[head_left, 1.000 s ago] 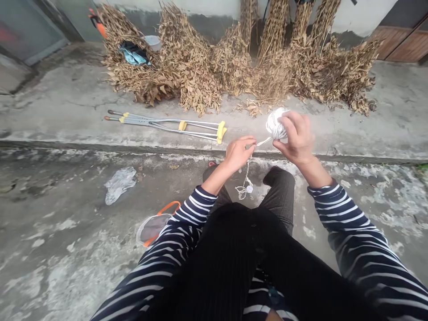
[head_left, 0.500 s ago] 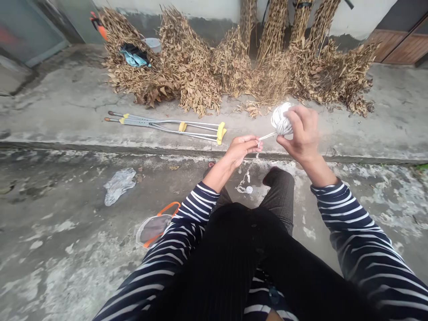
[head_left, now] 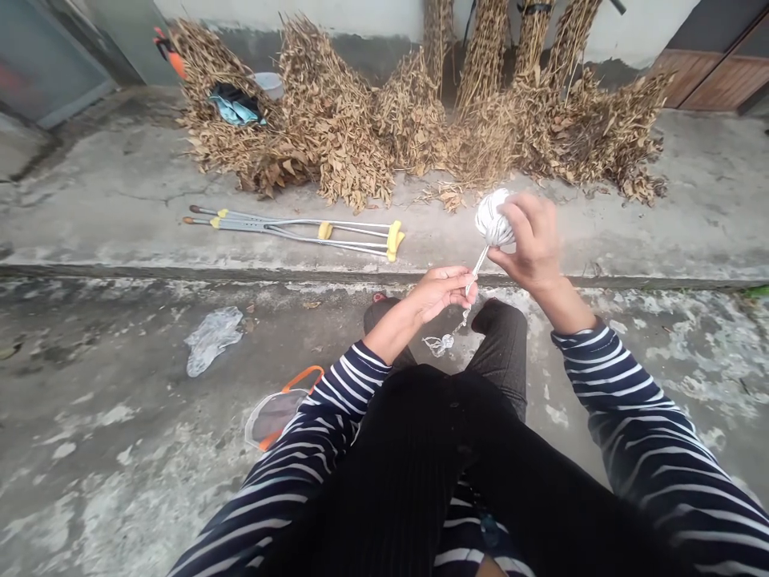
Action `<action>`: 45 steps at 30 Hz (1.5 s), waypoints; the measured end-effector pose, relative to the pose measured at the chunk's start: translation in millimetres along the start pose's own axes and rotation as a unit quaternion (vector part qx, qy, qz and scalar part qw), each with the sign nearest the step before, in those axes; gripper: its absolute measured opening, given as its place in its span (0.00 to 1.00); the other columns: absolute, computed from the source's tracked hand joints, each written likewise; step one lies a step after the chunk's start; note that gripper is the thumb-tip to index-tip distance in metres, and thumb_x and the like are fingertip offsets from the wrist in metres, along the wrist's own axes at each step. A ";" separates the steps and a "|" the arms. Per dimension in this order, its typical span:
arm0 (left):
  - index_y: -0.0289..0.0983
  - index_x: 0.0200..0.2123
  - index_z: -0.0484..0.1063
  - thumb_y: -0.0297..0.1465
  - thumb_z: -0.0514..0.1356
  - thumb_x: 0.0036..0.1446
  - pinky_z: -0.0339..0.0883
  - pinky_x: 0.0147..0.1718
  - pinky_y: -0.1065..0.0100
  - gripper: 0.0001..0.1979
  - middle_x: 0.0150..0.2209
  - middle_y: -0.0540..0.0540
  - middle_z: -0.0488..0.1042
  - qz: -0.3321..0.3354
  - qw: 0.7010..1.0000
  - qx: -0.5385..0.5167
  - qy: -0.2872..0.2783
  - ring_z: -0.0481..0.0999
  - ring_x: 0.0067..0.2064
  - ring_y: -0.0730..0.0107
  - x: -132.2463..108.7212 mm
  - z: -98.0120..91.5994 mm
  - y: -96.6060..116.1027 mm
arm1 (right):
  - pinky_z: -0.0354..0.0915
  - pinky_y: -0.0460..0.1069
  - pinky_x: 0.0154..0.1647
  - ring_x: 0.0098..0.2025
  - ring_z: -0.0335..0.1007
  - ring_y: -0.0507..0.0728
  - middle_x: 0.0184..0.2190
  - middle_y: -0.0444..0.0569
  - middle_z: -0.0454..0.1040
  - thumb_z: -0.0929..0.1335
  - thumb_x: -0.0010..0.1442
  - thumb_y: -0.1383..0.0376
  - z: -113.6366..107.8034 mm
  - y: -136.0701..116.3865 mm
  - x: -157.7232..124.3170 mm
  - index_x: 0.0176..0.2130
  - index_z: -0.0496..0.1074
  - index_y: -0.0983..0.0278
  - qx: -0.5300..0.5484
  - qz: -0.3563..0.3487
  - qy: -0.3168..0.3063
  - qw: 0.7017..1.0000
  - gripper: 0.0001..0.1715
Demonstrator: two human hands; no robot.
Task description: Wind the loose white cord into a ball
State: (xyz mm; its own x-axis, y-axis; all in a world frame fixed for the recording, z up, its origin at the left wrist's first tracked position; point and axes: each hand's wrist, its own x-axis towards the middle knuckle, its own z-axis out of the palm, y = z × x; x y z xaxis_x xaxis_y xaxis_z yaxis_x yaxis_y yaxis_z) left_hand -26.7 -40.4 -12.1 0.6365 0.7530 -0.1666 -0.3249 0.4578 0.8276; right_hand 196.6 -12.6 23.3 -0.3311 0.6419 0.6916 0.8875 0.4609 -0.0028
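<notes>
You sat outdoors over stained, patchy concrete ground (head_left: 120, 449), with a raised step (head_left: 108, 184) running across it. A pair of crutches (head_left: 300, 228) lay flat on that step, long axis left to right, yellow pads at the right end. Beyond the crutches, bundles of dried plants (head_left: 354, 136) leaned against a wall. Nearer to you than the crutches, below their left end, lay a crumpled plastic bag (head_left: 210, 336). Nearer still was a clear container with an orange rim (head_left: 276, 409).

Right of the crutches' padded end, your right hand (head_left: 532, 240) was clenched around a white ball of string (head_left: 489, 216), fingers wrapped over its right side. Your left hand (head_left: 441, 292), lower than the pads and to their right, pinched the strand (head_left: 479, 263) between thumb and fingertips. The strand ran taut, its long axis slanting from the ball down and left to that pinch. From there it dangled to a small tangle (head_left: 438, 344) between your knees.
</notes>
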 end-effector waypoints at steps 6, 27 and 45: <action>0.30 0.36 0.75 0.32 0.72 0.58 0.67 0.22 0.74 0.12 0.28 0.45 0.79 -0.067 0.997 0.033 -0.003 0.79 0.25 0.73 -8.6 -2.1 -3.8 | 0.71 0.66 0.54 0.61 0.67 0.73 0.63 0.60 0.71 0.67 0.65 0.56 1.9 -1.7 -7.2 0.66 0.69 0.60 0.001 0.000 -0.021 1.000 0.33; 0.31 0.32 0.80 0.20 0.72 0.51 0.77 0.51 0.61 0.05 0.30 0.48 0.81 0.061 0.967 0.076 0.235 0.81 0.36 0.70 19.9 -16.3 -4.4 | 0.71 0.67 0.57 0.66 0.64 0.75 0.64 0.62 0.70 0.68 0.64 0.60 -2.9 -4.1 -7.7 0.65 0.69 0.62 -0.039 0.037 -0.004 0.999 0.31; 0.34 0.46 0.73 0.30 0.67 0.58 0.58 0.21 0.75 0.14 0.21 0.53 0.72 0.003 0.992 0.118 0.049 0.70 0.22 0.76 -27.1 0.1 41.3 | 0.71 0.69 0.57 0.65 0.63 0.76 0.67 0.61 0.67 0.69 0.64 0.62 -4.5 -9.2 -0.1 0.68 0.65 0.60 0.016 0.058 -0.084 0.995 0.35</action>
State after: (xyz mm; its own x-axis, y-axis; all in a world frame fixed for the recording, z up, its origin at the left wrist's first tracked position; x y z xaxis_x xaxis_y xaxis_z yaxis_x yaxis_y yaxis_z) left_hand -57.3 -42.0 26.7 0.5602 0.8030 -0.2035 -0.1488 0.3392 0.9289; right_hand 189.9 -19.6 26.5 -0.2793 0.7839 0.5545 0.9127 0.3962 -0.1003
